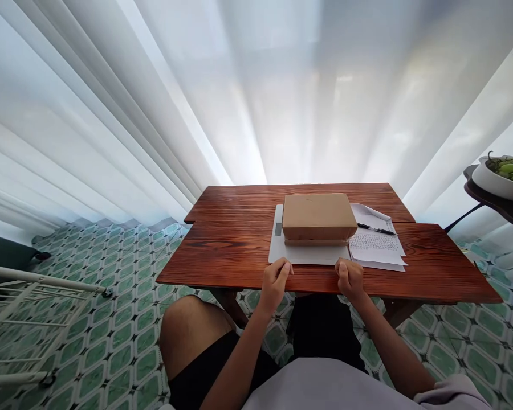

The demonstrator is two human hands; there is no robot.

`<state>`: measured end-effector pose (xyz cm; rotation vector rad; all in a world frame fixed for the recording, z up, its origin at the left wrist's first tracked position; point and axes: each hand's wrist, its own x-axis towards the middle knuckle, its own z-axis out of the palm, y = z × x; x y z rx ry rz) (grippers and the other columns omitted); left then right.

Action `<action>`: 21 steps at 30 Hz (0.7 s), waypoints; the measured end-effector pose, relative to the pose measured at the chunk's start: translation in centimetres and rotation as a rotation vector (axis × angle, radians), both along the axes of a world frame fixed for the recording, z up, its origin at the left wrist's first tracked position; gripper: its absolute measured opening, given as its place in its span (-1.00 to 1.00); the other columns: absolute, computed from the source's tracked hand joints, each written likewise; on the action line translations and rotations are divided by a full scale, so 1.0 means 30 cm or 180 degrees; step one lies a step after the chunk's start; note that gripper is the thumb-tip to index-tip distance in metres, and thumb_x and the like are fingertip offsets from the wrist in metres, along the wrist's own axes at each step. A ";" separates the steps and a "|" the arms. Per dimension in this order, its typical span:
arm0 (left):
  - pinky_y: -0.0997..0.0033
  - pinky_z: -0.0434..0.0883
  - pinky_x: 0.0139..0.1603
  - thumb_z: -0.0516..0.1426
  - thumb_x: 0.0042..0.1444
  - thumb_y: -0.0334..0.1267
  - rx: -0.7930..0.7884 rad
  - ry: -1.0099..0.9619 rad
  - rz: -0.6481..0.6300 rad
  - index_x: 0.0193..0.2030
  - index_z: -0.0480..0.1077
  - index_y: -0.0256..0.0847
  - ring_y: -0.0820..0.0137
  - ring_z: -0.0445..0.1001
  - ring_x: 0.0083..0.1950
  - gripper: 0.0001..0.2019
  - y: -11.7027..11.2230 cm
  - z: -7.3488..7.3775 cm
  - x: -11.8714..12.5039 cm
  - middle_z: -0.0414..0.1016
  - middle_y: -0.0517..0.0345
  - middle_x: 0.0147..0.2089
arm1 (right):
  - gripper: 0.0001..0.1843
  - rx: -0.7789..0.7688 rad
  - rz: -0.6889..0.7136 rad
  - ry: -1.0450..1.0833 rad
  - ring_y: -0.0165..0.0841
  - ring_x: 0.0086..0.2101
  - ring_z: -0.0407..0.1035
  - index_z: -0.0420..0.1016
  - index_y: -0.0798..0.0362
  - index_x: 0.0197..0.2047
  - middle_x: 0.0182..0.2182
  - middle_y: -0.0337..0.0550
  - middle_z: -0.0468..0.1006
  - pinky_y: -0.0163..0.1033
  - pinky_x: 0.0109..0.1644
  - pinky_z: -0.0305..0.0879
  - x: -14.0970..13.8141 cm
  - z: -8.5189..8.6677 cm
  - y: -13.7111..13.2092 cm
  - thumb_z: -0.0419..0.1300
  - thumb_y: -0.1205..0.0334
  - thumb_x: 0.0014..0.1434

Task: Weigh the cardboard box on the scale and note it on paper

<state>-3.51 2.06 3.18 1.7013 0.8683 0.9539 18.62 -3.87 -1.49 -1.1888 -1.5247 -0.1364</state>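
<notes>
A closed brown cardboard box (320, 213) sits on a flat white board with a small grey window at its left, apparently a digital scale (277, 247). My left hand (276, 280) is curled into a loose fist on the table's front edge, by the scale's near left corner. Close to its near right corner, my right hand (349, 278) also rests as a fist. No object shows in either hand. Sheets of handwritten paper (374, 250) lie right of the box, with a black pen (377, 229) across them.
The reddish-brown wooden table (226, 256) has stepped sides. At the far right, a white bowl of green fruit (502, 179) stands on a dark stand (491, 206). A white metal rack (38, 285) is on the tiled floor at left. White curtains (256, 102) hang behind the table.
</notes>
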 end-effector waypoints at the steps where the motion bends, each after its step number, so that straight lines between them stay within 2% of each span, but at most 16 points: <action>1: 0.38 0.12 -0.39 -0.05 0.37 -0.02 0.0010 -0.0014 0.0020 -0.44 0.26 -0.20 0.47 0.13 -0.48 -0.60 0.002 -0.002 0.003 0.15 0.25 -0.50 | -0.60 -0.0014 -0.0002 0.0014 -0.43 -0.60 0.12 0.11 0.01 -0.51 -0.63 -0.26 0.21 -0.23 -0.47 0.00 -0.003 0.000 0.003 -0.14 0.39 0.40; 5: 0.38 0.15 -0.35 -0.04 0.37 -0.04 0.0097 -0.0020 0.0109 -0.45 0.26 -0.19 0.46 0.17 -0.46 -0.61 0.008 -0.004 0.013 0.17 0.24 -0.50 | -0.59 -0.0048 -0.0068 0.0054 -0.43 -0.59 0.12 0.10 0.02 -0.51 -0.62 -0.26 0.19 -0.24 -0.46 0.02 -0.007 0.011 0.013 -0.15 0.37 0.41; 9: 0.36 0.19 -0.31 -0.06 0.37 -0.06 0.0298 -0.0013 0.0370 -0.43 0.27 -0.18 0.43 0.22 -0.41 -0.62 0.022 -0.001 0.020 0.22 0.20 -0.46 | -0.62 0.0007 -0.0339 0.0162 -0.42 -0.54 0.14 0.15 0.03 -0.47 -0.58 -0.26 0.21 -0.24 -0.41 0.04 0.007 0.043 0.016 -0.14 0.36 0.42; 12: 0.34 0.26 -0.22 -0.05 0.36 -0.07 0.0466 -0.0005 0.0653 -0.29 0.38 -0.18 0.38 0.31 -0.30 -0.68 0.046 0.001 0.026 0.33 0.13 -0.34 | -0.69 0.0125 -0.0634 0.0308 -0.38 -0.45 0.18 0.21 0.04 -0.39 -0.49 -0.23 0.25 -0.23 -0.33 0.10 0.033 0.078 0.018 -0.12 0.34 0.41; 14: 0.31 0.33 -0.10 -0.04 0.36 -0.07 0.0544 -0.0009 0.0810 -0.08 0.43 -0.16 0.33 0.37 -0.14 -0.71 0.070 0.003 0.034 0.40 0.05 -0.18 | -0.79 0.0223 -0.0950 0.0420 -0.34 -0.34 0.23 0.29 0.05 -0.30 -0.39 -0.17 0.33 -0.21 -0.24 0.16 0.055 0.103 0.023 -0.05 0.30 0.40; 16: 0.26 0.36 0.03 -0.03 0.35 -0.07 0.0576 -0.0013 0.0909 0.11 0.39 -0.14 0.29 0.39 0.02 -0.66 0.099 0.007 0.044 0.41 -0.02 -0.01 | -0.86 0.0233 -0.1292 0.0559 -0.27 -0.18 0.29 0.38 0.07 -0.15 -0.23 -0.07 0.41 -0.17 -0.14 0.23 0.078 0.126 0.032 0.03 0.24 0.38; 18: 0.21 0.36 0.13 -0.02 0.34 -0.09 0.0584 -0.0018 0.0966 0.22 0.33 -0.13 0.25 0.36 0.16 -0.61 0.130 0.009 0.058 0.39 -0.07 0.14 | -0.75 0.0118 -0.1471 0.0776 -0.20 0.01 0.30 0.41 0.08 0.02 -0.04 0.03 0.43 -0.11 -0.03 0.29 0.099 0.140 0.044 0.07 0.16 0.36; 21: 0.13 0.34 0.25 -0.01 0.33 -0.11 0.0552 0.0001 0.0970 0.32 0.26 -0.13 0.21 0.30 0.30 -0.55 0.174 0.013 0.083 0.30 -0.09 0.31 | -0.54 -0.0274 -0.1277 0.1322 -0.15 0.22 0.23 0.33 0.07 0.24 0.21 0.09 0.33 0.00 0.21 0.27 0.119 0.141 0.068 0.05 0.06 0.36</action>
